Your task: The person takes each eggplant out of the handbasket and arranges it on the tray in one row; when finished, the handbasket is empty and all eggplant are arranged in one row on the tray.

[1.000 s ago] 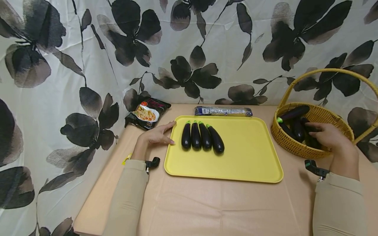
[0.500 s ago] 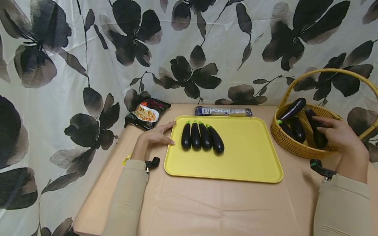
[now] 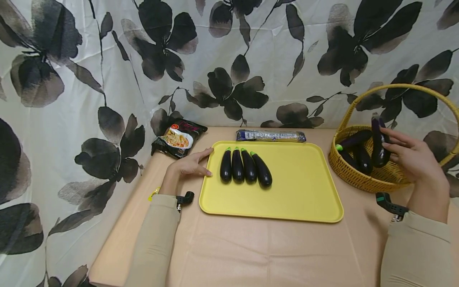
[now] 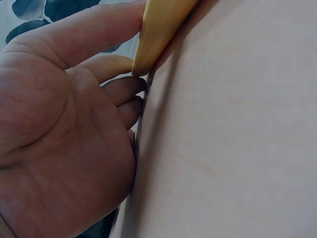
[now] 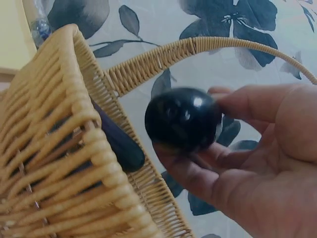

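My right hand (image 3: 417,159) pinches a dark, glossy eggplant (image 3: 378,145) between thumb and fingers, over the wicker basket (image 3: 362,182). The right wrist view shows this eggplant end-on, its rounded bottom toward the camera. Below it several more eggplants (image 3: 363,159) lie in the basket, partly overlapping. My left hand (image 3: 188,164) touches the left edge of a yellow tray (image 3: 297,191), thumb and fingertips against the rim. Several eggplants (image 3: 238,165) with green stem ends lie side by side on the tray's left half, stems pointing away.
Behind the tray lies a long blue-and-silver packet (image 3: 271,135). A black noodle packet (image 3: 179,138) lies at the back left, just beyond my left hand. The basket's tall handle (image 3: 401,85) arches over it. A floral curtain (image 3: 229,52) hangs behind the table.
My right hand has drawn an eggplant up from among the others in the basket and turned it upright. The left hand and the tray stay where they were.
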`<state>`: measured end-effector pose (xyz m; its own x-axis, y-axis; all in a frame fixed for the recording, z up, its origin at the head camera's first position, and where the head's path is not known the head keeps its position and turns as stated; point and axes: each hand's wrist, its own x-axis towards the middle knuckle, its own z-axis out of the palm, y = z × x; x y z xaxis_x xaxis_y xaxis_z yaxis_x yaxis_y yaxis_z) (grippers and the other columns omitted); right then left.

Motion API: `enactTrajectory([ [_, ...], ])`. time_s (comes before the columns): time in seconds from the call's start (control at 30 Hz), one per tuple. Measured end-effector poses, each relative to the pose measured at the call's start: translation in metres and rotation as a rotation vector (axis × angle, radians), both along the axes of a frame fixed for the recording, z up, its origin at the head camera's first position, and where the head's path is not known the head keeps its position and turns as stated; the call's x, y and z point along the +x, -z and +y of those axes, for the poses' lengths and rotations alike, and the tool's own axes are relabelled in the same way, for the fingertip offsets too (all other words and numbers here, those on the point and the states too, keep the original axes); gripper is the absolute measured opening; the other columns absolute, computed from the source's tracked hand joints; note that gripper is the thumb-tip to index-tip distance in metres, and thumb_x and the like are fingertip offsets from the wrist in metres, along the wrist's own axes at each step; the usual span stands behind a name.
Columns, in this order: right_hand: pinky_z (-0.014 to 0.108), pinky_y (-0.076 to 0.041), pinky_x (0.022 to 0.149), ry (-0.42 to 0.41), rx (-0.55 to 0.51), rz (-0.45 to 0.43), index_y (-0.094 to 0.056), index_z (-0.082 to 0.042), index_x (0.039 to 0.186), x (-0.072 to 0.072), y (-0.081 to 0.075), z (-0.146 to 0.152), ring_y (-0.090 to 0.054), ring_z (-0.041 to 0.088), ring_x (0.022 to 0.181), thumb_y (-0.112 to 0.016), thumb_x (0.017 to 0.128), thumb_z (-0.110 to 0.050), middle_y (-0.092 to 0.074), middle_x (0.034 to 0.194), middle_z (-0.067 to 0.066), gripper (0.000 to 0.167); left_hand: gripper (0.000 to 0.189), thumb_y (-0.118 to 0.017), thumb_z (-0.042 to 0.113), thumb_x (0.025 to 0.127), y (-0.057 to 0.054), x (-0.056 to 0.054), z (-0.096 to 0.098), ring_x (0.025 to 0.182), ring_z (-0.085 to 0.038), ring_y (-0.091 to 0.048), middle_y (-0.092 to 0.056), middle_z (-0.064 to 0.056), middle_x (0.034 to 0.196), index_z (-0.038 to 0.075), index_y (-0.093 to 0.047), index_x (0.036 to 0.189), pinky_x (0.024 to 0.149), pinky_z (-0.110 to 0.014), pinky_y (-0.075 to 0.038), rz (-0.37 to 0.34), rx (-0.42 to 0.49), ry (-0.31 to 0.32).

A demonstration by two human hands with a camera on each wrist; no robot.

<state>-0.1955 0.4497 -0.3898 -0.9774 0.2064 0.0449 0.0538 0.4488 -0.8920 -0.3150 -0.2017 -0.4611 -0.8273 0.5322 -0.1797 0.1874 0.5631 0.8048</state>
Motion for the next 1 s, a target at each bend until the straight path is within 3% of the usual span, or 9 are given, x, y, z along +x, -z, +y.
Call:
enactTrajectory([
  [0.03, 0.023, -0.037, 0.058, -0.031, -0.057, 0.011, -0.038, -0.039, 0.161, -0.001, 0.000, 0.000, -0.041, 0.007, 0.082, -0.045, 0.111, -0.023, -0.041, 0.143, -0.016, 0.053, 0.115, -0.093, 0.022, 0.077, 0.000, 0.000, 0.000, 0.164, -0.022, -0.001, -0.011, -0.001, 0.176, 0.017, -0.023, 0.168, 0.133, -0.046, -0.003, 0.001, -0.001, 0.002],
  [0.1, 0.023, -0.037, 0.057, -0.102, -0.130, 0.029, -0.039, -0.035, 0.162, -0.002, -0.001, -0.001, -0.041, 0.008, 0.079, -0.047, 0.110, -0.017, -0.043, 0.128, -0.020, 0.055, 0.115, -0.093, 0.022, 0.077, 0.000, -0.001, 0.000, 0.164, -0.023, -0.001, -0.011, -0.002, 0.176, 0.016, -0.023, 0.168, 0.133, -0.047, -0.002, 0.001, -0.001, 0.006],
  [0.2, 0.021, -0.039, 0.058, -0.168, -0.204, 0.050, -0.041, -0.030, 0.161, -0.005, -0.001, -0.002, -0.041, 0.008, 0.085, -0.053, 0.108, -0.014, -0.044, 0.128, -0.019, 0.057, 0.114, -0.092, 0.022, 0.078, 0.000, -0.001, 0.000, 0.164, -0.025, 0.000, -0.010, -0.003, 0.177, 0.015, -0.022, 0.168, 0.133, -0.049, -0.002, -0.001, 0.002, 0.009],
  [0.4, 0.008, -0.049, 0.072, -0.197, -0.081, 0.046, -0.039, -0.028, 0.162, -0.011, -0.003, -0.009, -0.044, 0.004, 0.102, -0.061, 0.105, -0.023, -0.040, 0.132, -0.022, 0.061, 0.114, -0.093, 0.021, 0.077, -0.001, -0.002, 0.000, 0.164, -0.024, 0.000, -0.010, -0.002, 0.177, 0.015, -0.023, 0.167, 0.133, -0.047, -0.002, -0.003, 0.006, 0.007],
  [0.57, 0.004, -0.051, 0.081, -0.251, -0.045, 0.051, -0.038, -0.026, 0.163, -0.013, -0.008, -0.016, -0.048, -0.004, 0.114, -0.061, 0.105, -0.019, -0.038, 0.141, -0.020, 0.063, 0.114, -0.093, 0.021, 0.077, -0.002, -0.001, 0.001, 0.164, -0.023, 0.000, -0.010, -0.002, 0.177, 0.016, -0.023, 0.168, 0.133, -0.047, -0.002, -0.011, 0.002, 0.000],
  [0.83, 0.005, -0.051, 0.081, -0.305, -0.047, 0.079, -0.038, -0.021, 0.163, -0.017, -0.012, -0.039, -0.051, 0.002, 0.111, -0.061, 0.106, -0.017, -0.042, 0.134, -0.015, 0.062, 0.116, -0.093, 0.022, 0.076, -0.001, -0.001, 0.001, 0.163, -0.019, -0.001, -0.011, 0.002, 0.176, 0.020, -0.023, 0.168, 0.133, -0.045, -0.003, -0.029, 0.006, -0.016],
  [1.0, 0.007, -0.053, 0.084, -0.330, -0.003, 0.062, -0.037, -0.021, 0.163, -0.020, -0.013, -0.057, -0.056, -0.005, 0.111, -0.059, 0.107, -0.019, -0.048, 0.133, -0.016, 0.060, 0.116, -0.094, 0.023, 0.076, -0.001, -0.002, 0.001, 0.163, -0.019, -0.002, -0.011, 0.002, 0.176, 0.020, -0.023, 0.168, 0.133, -0.045, -0.004, -0.024, 0.001, -0.014],
])
